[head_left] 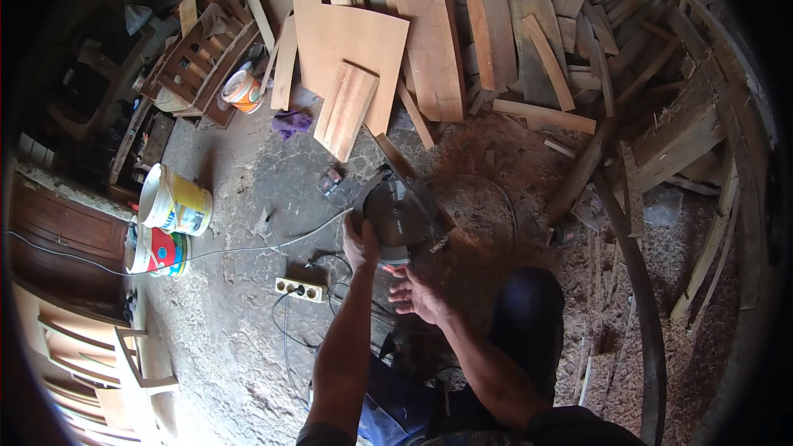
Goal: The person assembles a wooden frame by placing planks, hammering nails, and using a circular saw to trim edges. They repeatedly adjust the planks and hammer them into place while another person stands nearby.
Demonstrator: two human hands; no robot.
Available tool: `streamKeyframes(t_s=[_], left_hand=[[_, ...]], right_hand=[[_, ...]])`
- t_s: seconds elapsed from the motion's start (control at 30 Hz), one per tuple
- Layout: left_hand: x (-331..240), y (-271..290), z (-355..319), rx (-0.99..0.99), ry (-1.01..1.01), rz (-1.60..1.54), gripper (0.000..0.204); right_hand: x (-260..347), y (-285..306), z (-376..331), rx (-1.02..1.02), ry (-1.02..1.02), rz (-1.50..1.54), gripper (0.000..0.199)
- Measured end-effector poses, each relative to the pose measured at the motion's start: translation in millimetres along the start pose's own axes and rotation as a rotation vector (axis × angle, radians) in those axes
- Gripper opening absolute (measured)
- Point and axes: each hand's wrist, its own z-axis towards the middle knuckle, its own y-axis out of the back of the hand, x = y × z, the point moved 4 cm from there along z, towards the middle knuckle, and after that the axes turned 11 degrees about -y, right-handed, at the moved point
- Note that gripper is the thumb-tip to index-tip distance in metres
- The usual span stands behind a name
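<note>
A dark power tool with a round disc (395, 211) is held just above the dusty floor in the middle of the view. My left hand (361, 241) grips its left edge from below. My right hand (415, 291) hovers just under the tool, fingers spread, close to a small red part at the tool's base. My knees in dark trousers (529, 314) are bent below the hands. A grey cable (248, 245) runs from the tool to the left.
A white power strip (301, 288) lies left of my left arm. Two paint buckets (173, 202) stand at the left. Boards and plywood sheets (355, 49) are piled along the back. Sawdust (496, 198) and curved wooden pieces (636, 264) cover the right side.
</note>
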Motion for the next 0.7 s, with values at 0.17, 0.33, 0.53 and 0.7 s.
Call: streamKeyframes(t_s=[0.17,0.33,0.53,0.7], left_hand=[[-8,-3,3,-0.006,-0.041,0.045,0.056],[-8,-1,-1,0.024,0.034,0.004,0.056],[0,1,-1,0.015,0.003,0.009,0.06],[18,5,5,0.051,-0.012,0.019,0.059]], right_hand=[[-18,14,24,0.392,0.086,0.546,0.053],[8,13,8,-0.254,0.286,-0.105,0.035],[48,-19,-27,-0.863,0.689,-1.46,0.035],[108,-48,-79,-0.607,1.228,-1.904,0.017]])
